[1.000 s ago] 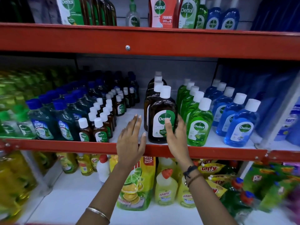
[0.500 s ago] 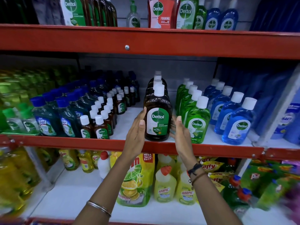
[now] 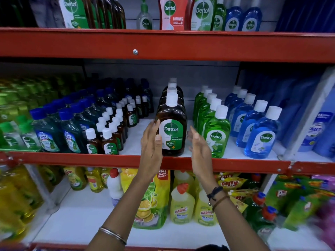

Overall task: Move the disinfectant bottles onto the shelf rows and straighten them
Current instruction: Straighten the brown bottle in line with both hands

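A large brown Dettol bottle (image 3: 172, 131) stands upright at the front of a row of like bottles on the middle shelf (image 3: 72, 158), label facing me. My left hand (image 3: 151, 147) lies flat against the bottle's left side, with the thumb over the label edge. On the bottle's right, my right hand (image 3: 198, 147) is open and a small gap separates its fingers from the bottle. A row of green Dettol bottles (image 3: 216, 134) stands just right of that hand, and a row of blue Dettol bottles (image 3: 262, 138) stands further right.
Small brown bottles (image 3: 108, 142) and dark blue-capped bottles (image 3: 47, 134) fill the shelf's left side, with bare white shelf between them and the brown row. The red upper shelf beam (image 3: 163, 44) hangs overhead. Yellow Harpic bottles (image 3: 182, 209) and pouches sit on the shelf below.
The brown bottle was turned and shifted left, so its label faces front. Both hands closed around it half a second ago; the right hand has since come off.
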Tool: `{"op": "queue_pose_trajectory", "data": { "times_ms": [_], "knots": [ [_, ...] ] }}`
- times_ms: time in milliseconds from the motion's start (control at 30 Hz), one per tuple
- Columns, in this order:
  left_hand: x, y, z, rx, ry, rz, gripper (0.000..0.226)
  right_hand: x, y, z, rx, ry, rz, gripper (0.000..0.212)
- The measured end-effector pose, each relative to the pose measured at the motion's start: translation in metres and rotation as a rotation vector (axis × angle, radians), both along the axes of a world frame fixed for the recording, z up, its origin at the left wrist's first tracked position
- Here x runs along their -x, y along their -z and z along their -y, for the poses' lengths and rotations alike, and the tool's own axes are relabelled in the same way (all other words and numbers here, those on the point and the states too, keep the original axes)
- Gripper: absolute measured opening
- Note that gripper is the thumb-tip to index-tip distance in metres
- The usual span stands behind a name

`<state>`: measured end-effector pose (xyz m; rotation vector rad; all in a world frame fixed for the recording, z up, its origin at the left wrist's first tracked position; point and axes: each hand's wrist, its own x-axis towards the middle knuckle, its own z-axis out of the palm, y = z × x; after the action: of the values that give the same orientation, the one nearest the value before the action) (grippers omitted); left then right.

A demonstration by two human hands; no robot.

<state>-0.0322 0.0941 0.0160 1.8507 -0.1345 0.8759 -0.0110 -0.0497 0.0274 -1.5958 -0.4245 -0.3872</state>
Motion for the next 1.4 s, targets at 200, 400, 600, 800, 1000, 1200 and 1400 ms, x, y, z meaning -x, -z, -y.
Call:
{"op": "queue_pose_trajectory", "data": {
  "times_ms": [200, 400, 600, 800, 1000, 1200, 1400],
  "knots": [
    [0.009, 0.002, 0.061, -0.134, 0.195, 0.138, 0.053, 0.005, 0.011, 0.045, -0.252, 0.239, 0.250, 0.059],
    [-0.017, -0.007, 0.110, 0.213, 0.337, -0.155, 0.072, -0.021, 0.018, 0.079, -0.256, 0.249, 0.067, 0.060],
    [-0.030, -0.017, 0.128, 0.372, 0.338, -0.212, 0.068, -0.026, 0.009, 0.091, -0.239, 0.093, -0.078, 0.075],
    [-0.032, -0.019, 0.138, 0.422, 0.305, -0.190, 0.053, -0.038, -0.002, 0.099, -0.301, -0.052, -0.184, 0.075],
    [-0.032, -0.017, 0.144, 0.426, 0.238, -0.174, 0.054, -0.043, -0.002, 0.106, -0.305, -0.114, -0.225, 0.078],
    [-0.032, -0.017, 0.151, 0.414, 0.181, -0.154, 0.069, -0.044, -0.005, 0.111, -0.272, -0.165, -0.242, 0.078],
    [-0.023, -0.014, 0.173, 0.335, -0.034, 0.082, 0.058, -0.028, 0.004, 0.129, -0.357, -0.008, -0.078, 0.075]
  ]
}}
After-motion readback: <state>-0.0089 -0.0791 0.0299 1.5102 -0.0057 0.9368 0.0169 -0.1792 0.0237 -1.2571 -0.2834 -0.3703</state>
